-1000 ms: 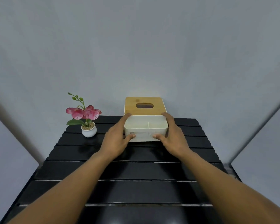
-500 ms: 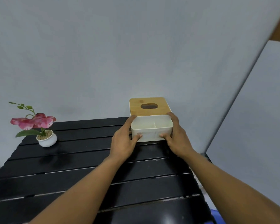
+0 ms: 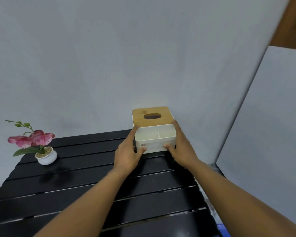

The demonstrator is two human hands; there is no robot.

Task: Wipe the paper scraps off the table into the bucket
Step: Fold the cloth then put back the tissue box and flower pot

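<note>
A white tissue box (image 3: 155,141) with a bamboo lid and an open two-part front tray stands at the far right corner of the black slatted table (image 3: 85,182). My left hand (image 3: 128,153) grips its left side, thumb on the front wall. My right hand (image 3: 181,149) grips its right side the same way. No paper scraps show on the slats. A sliver of a blue object (image 3: 223,230), possibly the bucket, peeks out below the table's right edge.
A small white pot with a pink artificial orchid (image 3: 41,147) stands at the table's far left. Grey walls close in behind and on the right, and a grey panel (image 3: 263,134) leans right of the table.
Both hands have carried the tissue box from the back middle of the table to the far right corner. My view has swung right, so the orchid now sits far left.
</note>
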